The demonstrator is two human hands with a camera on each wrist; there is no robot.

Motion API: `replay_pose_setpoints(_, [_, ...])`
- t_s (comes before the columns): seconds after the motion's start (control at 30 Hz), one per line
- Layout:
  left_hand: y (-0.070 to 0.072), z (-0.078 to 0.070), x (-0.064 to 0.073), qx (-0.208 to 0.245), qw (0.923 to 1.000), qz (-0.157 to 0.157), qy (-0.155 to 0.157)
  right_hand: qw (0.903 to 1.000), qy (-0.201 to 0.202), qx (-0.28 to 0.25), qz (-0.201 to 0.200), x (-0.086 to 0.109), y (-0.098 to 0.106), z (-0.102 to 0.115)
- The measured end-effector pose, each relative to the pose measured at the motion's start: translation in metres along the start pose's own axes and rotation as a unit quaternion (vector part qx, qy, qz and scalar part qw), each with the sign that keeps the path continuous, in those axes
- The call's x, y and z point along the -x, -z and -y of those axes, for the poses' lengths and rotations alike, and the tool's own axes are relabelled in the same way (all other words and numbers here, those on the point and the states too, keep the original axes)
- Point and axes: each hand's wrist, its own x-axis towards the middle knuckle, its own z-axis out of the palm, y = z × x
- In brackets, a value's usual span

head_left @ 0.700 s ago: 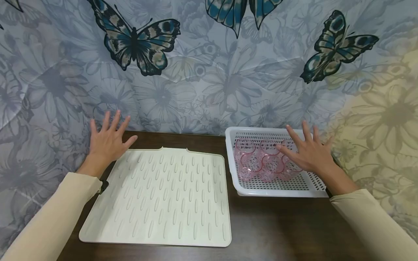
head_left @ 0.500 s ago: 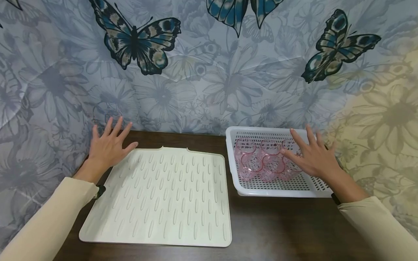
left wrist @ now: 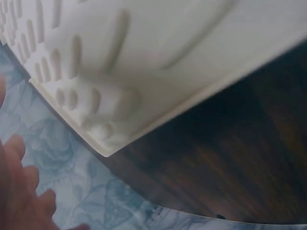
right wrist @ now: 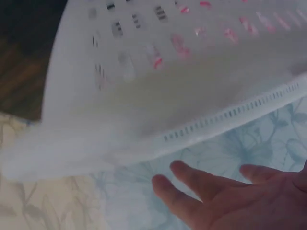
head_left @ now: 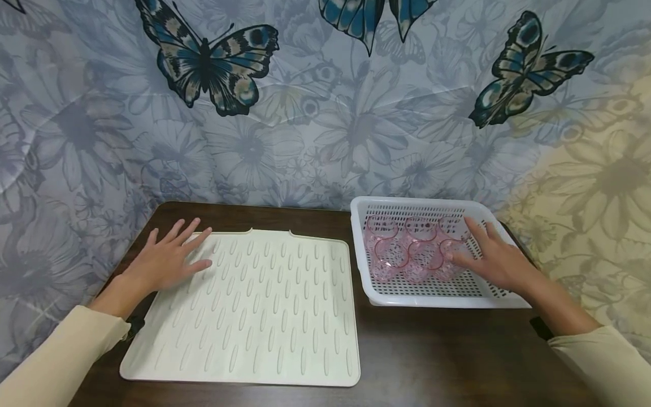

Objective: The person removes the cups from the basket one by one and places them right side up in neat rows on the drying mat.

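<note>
My left hand is over the far left corner of a cream draining mat with raised oval ridges. Its fingers are spread and hold nothing. In the left wrist view, several fingertips show beyond the mat's edge. My right hand, fingers extended, hovers over the right side of a white perforated plastic basket. Several clear pink cups stand together inside it. The thumb overlaps the rightmost cups in the head view. From the right wrist, the fingers appear beside the basket wall.
Mat and basket lie side by side on a dark brown wooden table, with a narrow strip of wood between them. Behind the table hangs a blue-grey fabric printed with flowers and butterflies. It turns yellowish at the right.
Both hands have come down and nearer to me. The left has shifted from beyond the mat's corner to over it; the right has drifted to the right over the basket. Mat, basket and cups stay put.
</note>
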Motion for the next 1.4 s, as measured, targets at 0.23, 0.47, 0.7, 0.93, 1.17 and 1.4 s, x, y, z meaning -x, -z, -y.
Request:
replay_pose_setpoints(0.23, [-0.012,0.007,0.019,0.026,0.9982,0.049,-0.023,0.9979,0.033,-0.055,0.005,0.003,-0.01,-0.005])
replay_pose_setpoints(0.47, [-0.022,0.009,0.029,0.063,0.9948,0.078,-0.021,0.9975,0.043,-0.055,-0.002,0.003,-0.022,-0.007])
replay_pose_setpoints(0.7, [-0.025,0.009,0.033,0.064,0.9948,0.074,-0.027,0.9979,0.04,-0.039,-0.033,0.002,-0.03,-0.009])
replay_pose_setpoints(0.93, [-0.027,0.007,0.033,0.053,0.9956,0.064,-0.043,0.9981,0.03,-0.035,-0.041,0.001,-0.036,-0.011])
replay_pose_setpoints(1.17, [-0.027,0.007,0.032,0.064,0.9946,0.062,-0.054,0.9973,0.028,-0.043,-0.053,-0.003,-0.04,-0.011])
replay_pose_setpoints(1.4, [-0.031,0.006,0.033,0.053,0.9953,0.043,-0.07,0.9955,0.025,-0.051,-0.076,0.003,-0.038,-0.013])
